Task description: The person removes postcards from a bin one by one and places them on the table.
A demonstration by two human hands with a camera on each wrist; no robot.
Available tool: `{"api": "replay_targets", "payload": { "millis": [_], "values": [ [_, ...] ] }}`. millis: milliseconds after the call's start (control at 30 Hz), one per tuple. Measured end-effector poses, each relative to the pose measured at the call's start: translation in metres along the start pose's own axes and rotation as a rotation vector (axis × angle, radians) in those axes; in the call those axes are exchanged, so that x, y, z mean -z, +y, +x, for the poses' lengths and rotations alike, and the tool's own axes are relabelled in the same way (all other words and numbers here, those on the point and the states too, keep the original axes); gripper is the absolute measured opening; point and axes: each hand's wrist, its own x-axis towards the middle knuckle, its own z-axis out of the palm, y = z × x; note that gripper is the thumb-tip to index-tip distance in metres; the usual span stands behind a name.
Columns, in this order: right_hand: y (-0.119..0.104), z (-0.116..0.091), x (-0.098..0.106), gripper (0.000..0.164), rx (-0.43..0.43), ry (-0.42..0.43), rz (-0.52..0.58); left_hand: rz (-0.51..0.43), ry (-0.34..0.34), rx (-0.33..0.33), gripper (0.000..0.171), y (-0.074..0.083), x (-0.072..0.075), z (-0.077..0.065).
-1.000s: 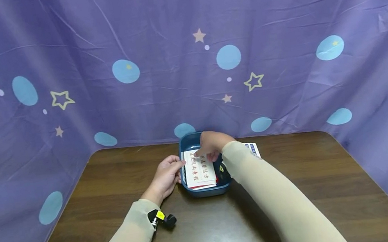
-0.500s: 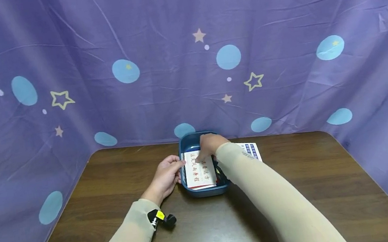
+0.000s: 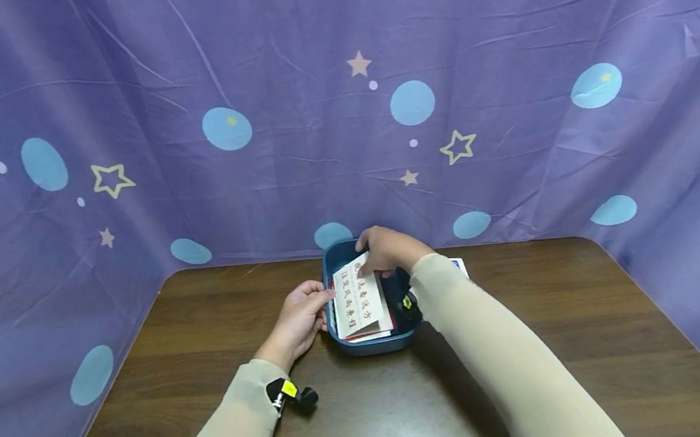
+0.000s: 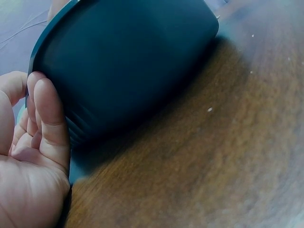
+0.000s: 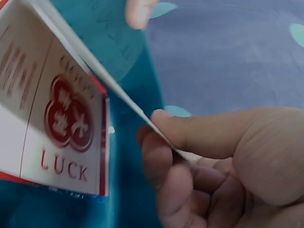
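Right grip (image 3: 391, 248): pinching lettered card (image 3: 356, 300), which slopes toward us from it, over blue bin (image 3: 375, 346) | change: card lay flat, now tilted up; we judge it freed from LUCK-printed card (image 5: 71, 114) beneath | left grip (image 3: 299, 315): holding bin's rim

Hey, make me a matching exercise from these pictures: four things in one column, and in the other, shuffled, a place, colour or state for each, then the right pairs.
Column one
1. Left hand
2. Right hand
3. Card marked LUCK
4. Curtain

Column two
A. Purple, patterned with stars and light blue spots
B. Pinching a tilted white card with lines of writing
C. Holding the side of the blue bin
D. Inside the bin, with a red emblem

Right pairs: 1-C, 2-B, 3-D, 4-A
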Motion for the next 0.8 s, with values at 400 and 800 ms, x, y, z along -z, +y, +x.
{"api": "replay_targets", "payload": {
  "millis": [400, 800],
  "values": [
    [0.044, -0.051, 0.017, 0.023, 0.187, 0.238, 0.270, -0.004, -0.007, -0.012, 0.011, -0.004, -0.002, 0.001],
    [0.095, -0.081, 0.054, 0.028, 0.161, 0.394, 0.394, 0.020, 0.008, 0.000, 0.010, -0.004, 0.003, 0.001]
  ]
}}
